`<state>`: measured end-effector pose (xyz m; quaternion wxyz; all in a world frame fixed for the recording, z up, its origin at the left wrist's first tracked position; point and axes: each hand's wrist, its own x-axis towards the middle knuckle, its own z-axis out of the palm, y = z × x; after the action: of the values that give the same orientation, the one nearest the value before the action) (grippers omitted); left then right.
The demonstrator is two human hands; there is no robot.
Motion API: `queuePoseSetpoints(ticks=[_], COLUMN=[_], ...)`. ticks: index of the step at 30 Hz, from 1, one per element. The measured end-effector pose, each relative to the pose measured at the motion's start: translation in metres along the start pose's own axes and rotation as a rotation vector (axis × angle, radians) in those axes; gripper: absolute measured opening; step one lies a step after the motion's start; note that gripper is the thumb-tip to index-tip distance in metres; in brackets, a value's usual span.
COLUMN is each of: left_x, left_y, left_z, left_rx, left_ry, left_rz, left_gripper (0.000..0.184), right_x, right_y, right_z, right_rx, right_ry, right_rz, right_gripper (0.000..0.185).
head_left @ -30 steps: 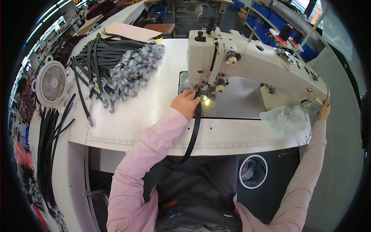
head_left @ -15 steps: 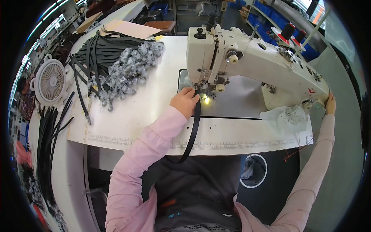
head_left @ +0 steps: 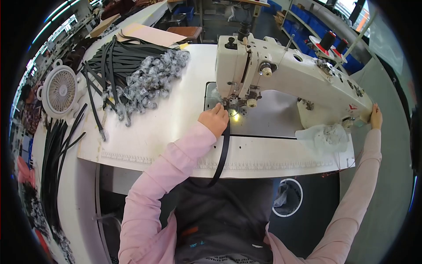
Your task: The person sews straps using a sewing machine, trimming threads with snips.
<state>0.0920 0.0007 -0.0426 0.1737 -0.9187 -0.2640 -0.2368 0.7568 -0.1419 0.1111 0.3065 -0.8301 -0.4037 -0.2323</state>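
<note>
My left hand (head_left: 214, 121) is closed on a black strap (head_left: 223, 154) just below the needle area of the white sewing machine (head_left: 281, 66). From there the strap hangs over the table's front edge toward my lap. At the machine's far right end, my right hand (head_left: 376, 117) rests against the handwheel side, its fingers partly hidden. A pile of black straps (head_left: 115, 61) with clear-wrapped ends (head_left: 149, 79) lies on the white table (head_left: 176, 114) at the left.
A small white fan (head_left: 61, 93) stands at the left edge. More black straps (head_left: 52, 171) hang below it. Crumpled translucent material (head_left: 327, 138) lies at the table's right. A white-rimmed bin (head_left: 288, 198) is under the table. Thread cones (head_left: 327, 40) stand behind the machine.
My left hand has shifted slightly down and right beside the needle area. My right hand has moved up along the machine's end since the earliest frame. The view has moved slightly.
</note>
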Motion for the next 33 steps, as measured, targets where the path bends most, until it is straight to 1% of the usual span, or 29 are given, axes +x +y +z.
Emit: queuePoseSetpoints(ticks=[2,5,7,9,11,12,14,15,17,20,21,22,23,25,27,30,32,33], left_x=[0.000,0.003,0.002,0.001,0.001,0.004,0.004,0.004,0.005,0.004,0.004,0.005,0.005,0.006,0.006,0.006,0.005,0.003], left_y=[0.003,0.004,0.003,0.004,0.000,-0.005,-0.002,-0.001,-0.001,-0.001,-0.001,-0.001,-0.001,-0.001,-0.001,-0.004,-0.009,-0.013], left_z=[-0.002,-0.005,-0.002,0.000,0.003,0.000,-0.003,-0.002,0.000,-0.001,-0.001,-0.002,-0.002,-0.003,-0.002,-0.004,-0.003,-0.006], left_rx=[-0.037,-0.078,-0.031,-0.004,0.015,0.025,0.019,0.026,0.037,-0.007,-0.026,-0.044,-0.062,-0.078,-0.107,-0.156,-0.192,-0.239], left_ry=[0.008,-0.069,-0.050,-0.041,-0.040,0.001,0.064,0.063,0.064,-0.034,-0.025,-0.015,-0.006,-0.001,0.003,0.013,0.041,0.034], left_rz=[-0.061,-0.106,-0.078,-0.044,0.009,0.034,0.082,0.072,0.055,-0.001,-0.021,-0.042,-0.064,-0.081,-0.102,-0.098,-0.076,-0.030], left_gripper=[0.030,0.032,0.033,0.034,0.034,0.029,0.019,0.018,0.017,0.029,0.029,0.028,0.028,0.027,0.027,0.027,0.026,0.026], right_x=[0.020,-0.010,-0.058,-0.085,-0.094,-0.099,-0.091,-0.084,-0.043,-0.011,0.002,0.006,0.001,-0.040,-0.080,-0.103,-0.104,-0.103], right_y=[0.027,-0.013,-0.013,0.010,0.005,-0.003,-0.029,-0.041,-0.012,-0.003,0.018,0.019,0.021,0.002,0.014,-0.013,-0.015,-0.018], right_z=[0.008,-0.009,0.014,0.055,0.050,0.051,0.032,0.020,0.010,-0.001,0.001,0.001,0.007,0.013,0.050,0.037,0.013,0.000], right_rx=[0.001,0.019,0.467,0.905,1.002,1.056,0.904,0.821,0.253,0.103,0.038,-0.026,0.085,0.307,0.924,0.951,0.638,0.481], right_ry=[-0.002,-0.170,0.104,0.246,0.159,0.117,0.199,0.237,0.204,0.019,-0.036,-0.091,-0.064,-0.007,0.224,0.182,0.187,0.188], right_rz=[-0.091,0.368,0.344,0.331,0.465,0.537,0.454,0.415,-0.006,0.042,0.068,0.093,0.209,0.439,0.359,0.472,0.411,0.380], right_gripper=[0.053,0.046,0.039,0.037,0.039,0.040,0.042,0.043,0.047,0.050,0.049,0.049,0.048,0.045,0.040,0.036,0.035,0.034])
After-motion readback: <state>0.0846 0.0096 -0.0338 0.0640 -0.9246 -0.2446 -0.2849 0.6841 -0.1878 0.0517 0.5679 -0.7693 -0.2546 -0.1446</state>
